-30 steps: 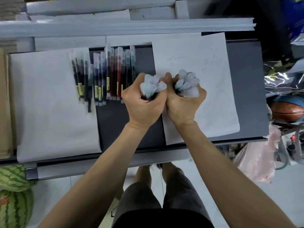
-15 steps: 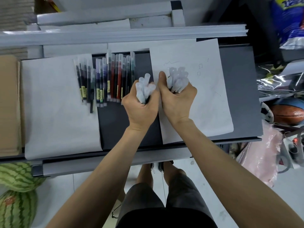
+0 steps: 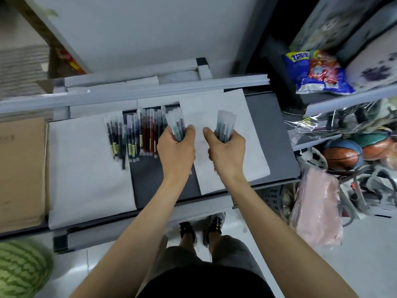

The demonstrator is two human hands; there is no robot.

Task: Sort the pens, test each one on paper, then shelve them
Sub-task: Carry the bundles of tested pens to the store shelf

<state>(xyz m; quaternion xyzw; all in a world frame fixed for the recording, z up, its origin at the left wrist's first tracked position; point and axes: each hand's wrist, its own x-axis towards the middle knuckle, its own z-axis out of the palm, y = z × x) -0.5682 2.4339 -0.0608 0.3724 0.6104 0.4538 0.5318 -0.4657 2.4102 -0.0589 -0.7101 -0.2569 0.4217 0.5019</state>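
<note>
Shelving fills the view. A grey shelf board (image 3: 277, 130) runs across it, with a big white left sheet (image 3: 86, 173) and a white right sheet (image 3: 251, 147) of paper lying flat on it and a strip of bare grey between them. Laid-out pens (image 3: 137, 134) lie side by side in a row across that strip and the left sheet's inner edge. Their caps point toward the back rail, with dark ones to the left and red ones to the right.

The left hand (image 3: 177, 151) hovers just beside the row's right end. The right hand (image 3: 227, 151) is over the right sheet, apart from the left. Each fist is curled tight round its own clutch of pens. The left bundle (image 3: 176, 123) and the right bundle (image 3: 225, 123) stick out past the thumbs, frosted caps pointing away from the person. The ink inside looks dark or teal, but blur makes that uncertain.

Sorting appears to be the step in hand. To do it well, lower one bundle at a time beside the row, with its caps matching the others. Loosen the fingers gradually so the round barrels fan out rather than roll, and keep each colour group separate. Leave the right sheet bare for testing.
</note>
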